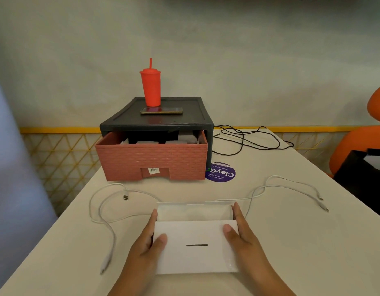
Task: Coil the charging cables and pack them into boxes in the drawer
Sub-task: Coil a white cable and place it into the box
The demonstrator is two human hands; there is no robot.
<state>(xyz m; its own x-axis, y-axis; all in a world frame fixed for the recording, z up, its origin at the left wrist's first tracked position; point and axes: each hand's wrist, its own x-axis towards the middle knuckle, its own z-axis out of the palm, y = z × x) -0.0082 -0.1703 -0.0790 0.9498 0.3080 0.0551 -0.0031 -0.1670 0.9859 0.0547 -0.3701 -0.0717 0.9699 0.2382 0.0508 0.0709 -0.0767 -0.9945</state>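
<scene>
White cardboard fills the bottom centre of the frame: a white box [195,246] on the pale tabletop [291,242], gripped at both ends. The left hand [146,246] and the right hand [242,238] each lay a thumb on the slotted lid, with the fingers along the sides. The lid sits partway off, and the far part of the inside shows bare.

White charging cables [114,238] sprawl uncoiled on either side and pass just behind the box. A USB plug [125,197] lies at centre left, with other ends out at centre right.

By these signs the step in hand is opening the box, and no coiling has begun. The next move probably calls for freeing a hand to gather one cable into loops small enough for the box.

Bare tabletop between the box and the brick-patterned drawer [152,161] offers working room. The left edge of the tabletop runs close by the cable loops, so a careless pull could drag an end over it.

The drawer stands pulled out of its black drawer unit [210,129], with boxes [180,139] showing inside. A red tumbler [151,88] and a phone [161,110] sit on top. A black cable [249,142] lies loose at the right of the unit.
</scene>
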